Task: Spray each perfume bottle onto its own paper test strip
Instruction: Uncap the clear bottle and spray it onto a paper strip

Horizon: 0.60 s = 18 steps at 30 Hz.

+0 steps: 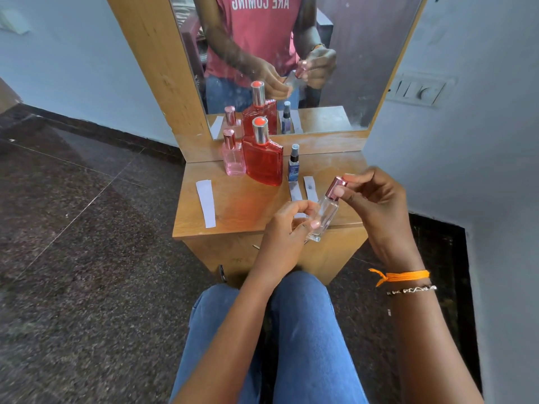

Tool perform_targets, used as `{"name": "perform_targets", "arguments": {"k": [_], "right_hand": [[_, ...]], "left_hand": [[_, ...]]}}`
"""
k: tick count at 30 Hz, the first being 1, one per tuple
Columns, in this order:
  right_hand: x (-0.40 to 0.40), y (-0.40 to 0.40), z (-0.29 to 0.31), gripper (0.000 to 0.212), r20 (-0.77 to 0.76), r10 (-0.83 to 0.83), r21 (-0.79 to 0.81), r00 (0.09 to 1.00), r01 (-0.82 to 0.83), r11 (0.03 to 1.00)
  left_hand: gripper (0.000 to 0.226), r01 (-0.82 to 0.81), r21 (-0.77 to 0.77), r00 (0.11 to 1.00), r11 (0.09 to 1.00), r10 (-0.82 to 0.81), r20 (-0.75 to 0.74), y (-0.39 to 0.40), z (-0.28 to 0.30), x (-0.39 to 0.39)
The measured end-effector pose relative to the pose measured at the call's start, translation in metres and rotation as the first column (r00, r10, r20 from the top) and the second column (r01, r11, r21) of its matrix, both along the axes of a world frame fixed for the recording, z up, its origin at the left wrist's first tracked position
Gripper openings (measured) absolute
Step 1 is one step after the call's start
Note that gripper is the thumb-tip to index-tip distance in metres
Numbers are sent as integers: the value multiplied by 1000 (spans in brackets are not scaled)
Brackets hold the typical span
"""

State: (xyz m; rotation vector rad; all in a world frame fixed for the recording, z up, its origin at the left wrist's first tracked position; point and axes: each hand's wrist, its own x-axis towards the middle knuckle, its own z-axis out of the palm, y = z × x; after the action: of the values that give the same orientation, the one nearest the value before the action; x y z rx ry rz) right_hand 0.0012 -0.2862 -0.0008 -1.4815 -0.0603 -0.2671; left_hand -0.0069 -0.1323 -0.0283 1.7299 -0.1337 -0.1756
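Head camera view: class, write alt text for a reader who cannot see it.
A seated person's left hand holds a clear perfume bottle while the right hand grips its pink cap. Behind, three bottles and paper strips sit on a wooden dresser.

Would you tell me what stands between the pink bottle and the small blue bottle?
The red bottle stands between the pink bottle and blue bottle, seen from the head view.

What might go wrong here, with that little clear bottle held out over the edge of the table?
The clear bottle is tilted, held over the table edge by the left hand while the right hand grips its pink cap; a slip could drop it to the floor. Two paper strips lie close together, so spray may hit both.
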Motion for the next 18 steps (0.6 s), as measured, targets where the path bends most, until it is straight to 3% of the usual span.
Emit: {"name": "perform_targets", "arguments": {"k": [3, 10, 15, 18], "right_hand": [[-2, 0, 4, 30, 11, -50, -77, 999, 51, 996], [-13, -3, -8, 60, -137, 119, -59, 983, -128, 990], [4, -1, -14, 56, -97, -24, -135, 995, 11, 991], [30, 0, -16, 58, -77, -103, -210, 992, 85, 974]], "left_hand": [[23, 12, 2, 1000, 1000, -12, 14, -5, 5, 0], [28, 3, 1, 1000, 1000, -3, -27, -6, 13, 2], [43, -18, 3, 1000, 1000, 18, 5, -3, 12, 4], [41, -64, 17, 998, 998, 64, -1, 3, 11, 9]]}}
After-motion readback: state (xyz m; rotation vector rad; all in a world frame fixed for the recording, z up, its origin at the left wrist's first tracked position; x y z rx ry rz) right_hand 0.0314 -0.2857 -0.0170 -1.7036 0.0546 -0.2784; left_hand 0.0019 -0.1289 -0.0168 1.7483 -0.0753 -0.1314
